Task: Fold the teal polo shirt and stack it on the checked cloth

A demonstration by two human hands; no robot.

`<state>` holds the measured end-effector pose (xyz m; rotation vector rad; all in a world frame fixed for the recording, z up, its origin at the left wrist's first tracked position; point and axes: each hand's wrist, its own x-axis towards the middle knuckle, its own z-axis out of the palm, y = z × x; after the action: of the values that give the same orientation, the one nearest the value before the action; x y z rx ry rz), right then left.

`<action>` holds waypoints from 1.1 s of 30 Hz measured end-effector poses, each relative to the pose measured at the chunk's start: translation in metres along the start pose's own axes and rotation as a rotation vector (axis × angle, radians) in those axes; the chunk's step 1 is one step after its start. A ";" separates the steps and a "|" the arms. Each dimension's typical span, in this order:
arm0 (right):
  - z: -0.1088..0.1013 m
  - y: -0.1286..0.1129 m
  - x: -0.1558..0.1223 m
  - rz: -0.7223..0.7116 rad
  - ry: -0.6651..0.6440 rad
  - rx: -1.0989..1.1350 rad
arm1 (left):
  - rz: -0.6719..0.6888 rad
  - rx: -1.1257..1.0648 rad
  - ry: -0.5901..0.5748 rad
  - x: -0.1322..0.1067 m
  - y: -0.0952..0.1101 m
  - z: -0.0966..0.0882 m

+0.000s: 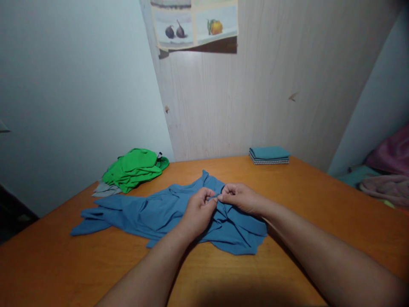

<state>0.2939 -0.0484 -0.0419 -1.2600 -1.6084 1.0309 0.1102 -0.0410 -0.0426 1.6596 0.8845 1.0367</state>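
Note:
A crumpled blue garment (137, 213) lies spread across the middle of the orange wooden table (319, 204). My left hand (198, 211) and my right hand (238, 197) meet over its upper middle part. Each hand pinches a fold of the blue cloth between thumb and fingers, fingertips almost touching. Both forearms reach in from the bottom of the view and cover part of the garment's right side.
A heap of green clothing (136, 168) with a grey piece under it lies at the table's far left. A small stack of folded teal cloths (269, 154) sits at the back by the wooden wall panel. Pink and grey fabric (388, 175) lies off to the right.

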 end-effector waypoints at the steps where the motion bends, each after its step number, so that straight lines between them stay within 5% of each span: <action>1: 0.000 -0.001 0.000 0.007 0.004 0.003 | -0.012 -0.035 -0.005 0.000 0.001 0.000; 9: -0.020 -0.007 0.004 -0.042 0.278 -0.002 | -0.085 -0.130 0.123 0.005 0.011 -0.006; 13: -0.031 -0.009 0.004 -0.037 0.342 0.079 | -0.134 -0.102 0.067 0.004 0.013 -0.007; 26: -0.029 -0.026 -0.007 0.049 0.252 0.232 | -0.146 -0.236 -0.079 -0.003 0.011 0.002; 33: -0.025 -0.028 -0.012 -0.021 0.180 0.237 | -0.168 -0.234 -0.128 -0.005 0.015 0.004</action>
<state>0.3112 -0.0619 -0.0093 -1.1388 -1.3186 1.0311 0.1133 -0.0508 -0.0298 1.4141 0.7734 0.8727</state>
